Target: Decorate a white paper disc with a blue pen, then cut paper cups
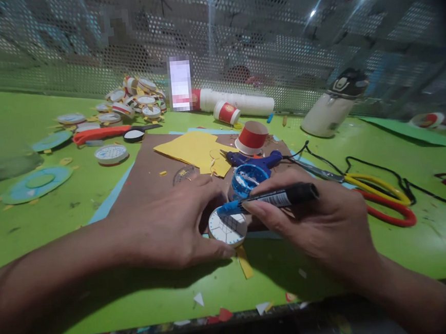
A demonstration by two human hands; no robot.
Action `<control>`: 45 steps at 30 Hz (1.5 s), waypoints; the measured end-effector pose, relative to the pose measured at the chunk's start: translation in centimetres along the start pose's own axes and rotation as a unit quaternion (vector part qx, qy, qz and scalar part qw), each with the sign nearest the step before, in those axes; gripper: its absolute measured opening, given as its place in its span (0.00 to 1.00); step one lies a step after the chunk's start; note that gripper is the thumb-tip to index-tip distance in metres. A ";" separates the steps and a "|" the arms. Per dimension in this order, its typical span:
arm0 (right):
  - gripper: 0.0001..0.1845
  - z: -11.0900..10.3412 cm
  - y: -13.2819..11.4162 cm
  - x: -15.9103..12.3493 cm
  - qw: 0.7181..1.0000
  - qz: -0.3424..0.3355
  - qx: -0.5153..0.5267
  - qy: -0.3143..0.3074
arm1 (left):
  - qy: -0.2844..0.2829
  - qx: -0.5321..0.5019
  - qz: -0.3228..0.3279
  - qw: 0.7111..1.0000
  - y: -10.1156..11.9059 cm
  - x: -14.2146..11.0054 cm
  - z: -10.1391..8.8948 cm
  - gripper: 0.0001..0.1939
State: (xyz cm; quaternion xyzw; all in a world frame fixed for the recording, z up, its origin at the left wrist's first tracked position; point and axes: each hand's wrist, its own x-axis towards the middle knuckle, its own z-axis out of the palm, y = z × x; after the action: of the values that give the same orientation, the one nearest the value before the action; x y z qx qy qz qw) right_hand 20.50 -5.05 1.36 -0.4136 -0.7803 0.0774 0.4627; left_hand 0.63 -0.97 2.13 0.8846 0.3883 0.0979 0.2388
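Between the thumb and fingers of my left hand (173, 225) is a cut-down paper cup base (228, 231), its white face drawn with dark lines in a turtle-shell pattern and blue dots round the rim. A yellow paper strip (245, 263) sticks out from its near side. My right hand (320, 218) grips a black marker (275, 198), whose blue tip end is at the upper part of the white face. Just behind the marker stands a small clear jar (248, 179) smeared with blue. Left of it lies yellow paper (188, 149) on a brown sheet (139, 186).
Scissors (382, 195) with yellow and red handles lie at right, beside a black cord (377, 162). Blue-handled pliers (255, 159) and a red cup (252, 136) sit behind the jar. A pile of paper discs (140, 99), stacked cups (237, 101) and a bottle (332, 104) stand farther back.
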 end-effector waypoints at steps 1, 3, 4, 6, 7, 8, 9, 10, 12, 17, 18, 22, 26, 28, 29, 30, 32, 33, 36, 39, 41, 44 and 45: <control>0.08 0.0 0.0 0.0 1.000 0.000 0.001 0.001 | -0.013 -0.011 0.003 1.000 0.1 0.1 -0.2 0.18; 0.08 0.0 0.1 0.0 1.000 -0.001 0.003 0.000 | -0.024 -0.022 0.016 0.999 0.0 0.2 -0.5 0.16; 0.08 -0.1 0.1 -0.1 1.000 -0.002 0.003 0.001 | -0.024 -0.025 0.024 0.999 0.0 0.3 -0.5 0.16; 0.07 -0.1 0.1 -0.2 1.000 0.003 -0.002 0.011 | -0.018 -0.027 0.029 0.999 -0.2 0.4 -0.4 0.17; 0.07 -0.2 0.1 -0.2 1.000 0.009 -0.007 0.025 | -0.018 -0.027 0.028 0.999 -0.3 0.4 -0.3 0.17; 0.07 -0.2 0.1 -0.3 0.999 0.014 -0.015 0.045 | -0.018 -0.028 0.027 0.999 -0.5 0.5 -0.2 0.17; 0.08 -0.3 0.1 -0.3 0.998 0.021 -0.023 0.063 | -0.016 -0.029 0.026 0.999 -0.6 0.5 -0.1 0.18; 0.08 -0.3 0.1 -0.4 0.996 0.030 -0.028 0.074 | -0.014 -0.030 0.028 0.999 -0.8 0.5 0.1 0.18; 0.08 -0.4 0.1 -0.5 0.996 0.041 -0.023 0.074 | -0.003 -0.032 0.039 0.999 -1.1 0.5 0.3 0.19; 0.06 -0.1 0.1 -0.4 0.999 0.021 0.003 0.042 | 0.013 -0.032 0.022 0.999 -1.6 0.6 0.7 0.22; 0.06 -0.1 0.1 -0.3 0.999 0.016 0.002 0.042 | 0.011 -0.032 0.016 0.999 -1.6 0.6 0.7 0.22; 0.05 0.1 0.2 -0.2 0.999 0.013 0.008 0.041 | 0.001 -0.034 0.014 0.999 -1.5 0.7 0.7 0.21; 0.05 0.2 0.3 -0.2 0.999 0.013 0.013 0.034 | 0.005 -0.035 0.020 0.999 -1.2 0.7 0.6 0.21; 0.05 0.2 0.3 -0.1 0.999 0.013 0.011 0.031 | 0.003 -0.030 0.012 0.999 -1.0 0.6 0.4 0.20; 0.05 0.2 0.3 -0.1 0.999 0.014 0.012 0.031 | -0.002 -0.028 0.007 1.000 -1.0 0.6 0.4 0.20; 0.05 0.2 0.3 -0.1 0.999 0.017 0.011 0.030 | -0.004 -0.028 0.004 1.000 -0.9 0.6 0.4 0.19; 0.06 0.2 0.2 0.0 0.999 0.020 0.009 0.026 | -0.005 -0.033 0.006 0.999 -0.9 0.6 0.4 0.20; 0.06 0.2 0.2 0.0 0.999 0.020 0.009 0.026 | -0.004 -0.036 0.011 0.999 -1.0 0.6 0.4 0.20; 0.06 0.1 0.2 0.0 0.999 0.025 0.007 0.023 | -0.001 -0.038 0.025 0.999 -0.9 0.6 0.4 0.20; 0.07 0.1 0.1 -0.1 0.999 0.030 0.000 0.023 | -0.012 -0.036 0.012 0.999 -0.6 0.6 0.2 0.18; 0.08 0.1 0.0 -0.1 0.999 0.030 0.001 0.022 | -0.011 -0.035 0.003 0.999 -0.5 0.6 0.1 0.18; 0.10 0.2 -0.1 -0.1 0.999 0.034 0.005 0.022 | 0.005 -0.028 0.017 0.999 -0.6 0.6 0.3 0.18; 0.10 0.2 -0.2 -0.1 0.999 0.033 0.004 0.022 | 0.009 -0.026 0.021 0.999 -0.7 0.6 0.4 0.17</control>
State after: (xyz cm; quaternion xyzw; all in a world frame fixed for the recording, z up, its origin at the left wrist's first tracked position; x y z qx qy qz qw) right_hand 20.25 -5.20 1.25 -0.4388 -0.7559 0.0864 0.4782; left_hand 0.72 -0.25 1.39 0.8849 0.3694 0.1213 0.2565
